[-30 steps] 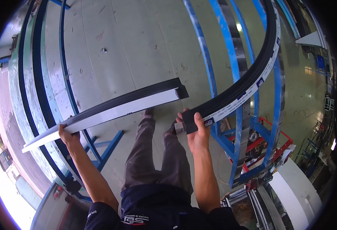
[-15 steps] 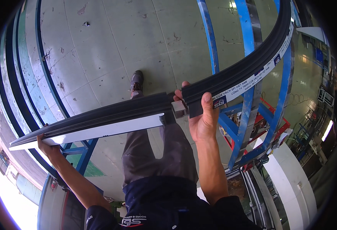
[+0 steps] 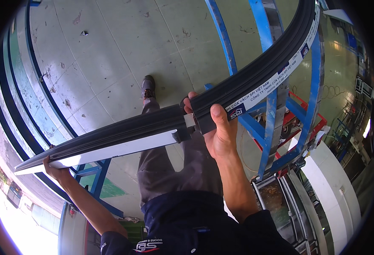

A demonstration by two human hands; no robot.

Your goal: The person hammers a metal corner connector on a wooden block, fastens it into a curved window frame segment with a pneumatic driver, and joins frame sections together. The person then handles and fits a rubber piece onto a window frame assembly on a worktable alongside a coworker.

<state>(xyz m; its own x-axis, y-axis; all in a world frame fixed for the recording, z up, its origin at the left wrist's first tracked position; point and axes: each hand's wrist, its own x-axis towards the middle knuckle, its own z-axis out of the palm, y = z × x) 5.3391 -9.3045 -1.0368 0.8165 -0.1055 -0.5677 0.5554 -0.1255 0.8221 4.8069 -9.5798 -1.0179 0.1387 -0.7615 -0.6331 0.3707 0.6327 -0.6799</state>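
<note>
My left hand [image 3: 56, 170] is wrapped round a long black ribbed profile [image 3: 123, 125] near its far left end; a white strip runs along its near side. A second long black profile [image 3: 255, 72], with a printed white tape along its side, reaches away to the upper right. My right hand [image 3: 221, 131] grips its near end, thumb on the near side and fingertips on the far side. Between the facing ends shows a short pale metal connector piece [image 3: 189, 120], bridging a small gap. At the left profile's end the white strip lifts in a small dark curl [image 3: 176, 135].
A blue metal rack [image 3: 272, 127] stands under the right profile, with a red frame [image 3: 321, 127] beyond it. Blue supports [image 3: 97, 178] are below the left profile. Long dark bars [image 3: 15, 97] lie at the left. My foot [image 3: 148, 87] is on the tiled floor [image 3: 110, 46].
My right hand has brought the right profile closer to the left one, so the gap is narrower and less of the connector shows. Both hands keep their grip. The view has shifted slightly.
</note>
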